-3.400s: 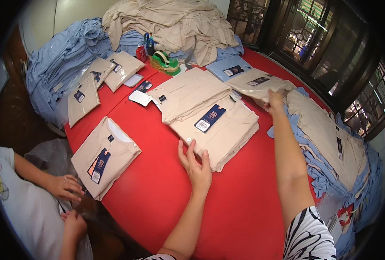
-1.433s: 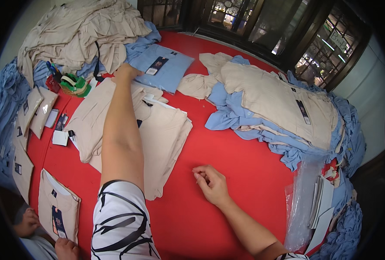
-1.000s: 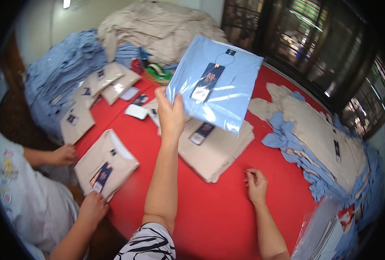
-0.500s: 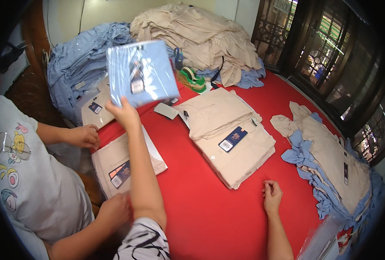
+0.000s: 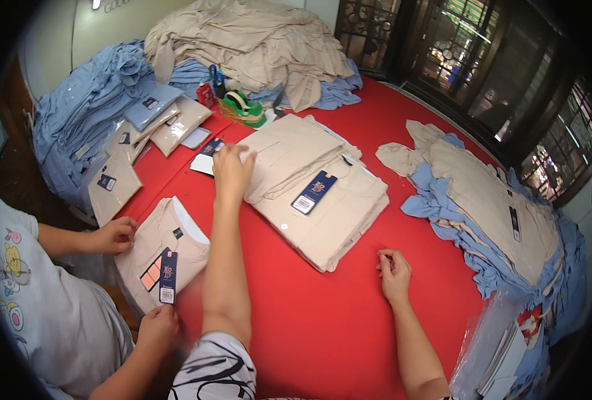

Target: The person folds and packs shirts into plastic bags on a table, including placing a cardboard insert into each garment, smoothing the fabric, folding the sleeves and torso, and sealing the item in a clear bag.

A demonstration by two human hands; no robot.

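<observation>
Left hand is hovering by tags, finger closure indeterminable (right hand loosely curled, empty), apparent pick-up step calling for a pinch.

folded beige shirts | stacked flat — navy tag on front one | on red tabletop

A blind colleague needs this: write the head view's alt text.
The wearer's left hand is by a stack of folded beige shirts on a red table; the right hand, loosely curled, is right of them. At left, a co-worker's hands are at another shirt; beige and blue piles lie behind and right.
</observation>
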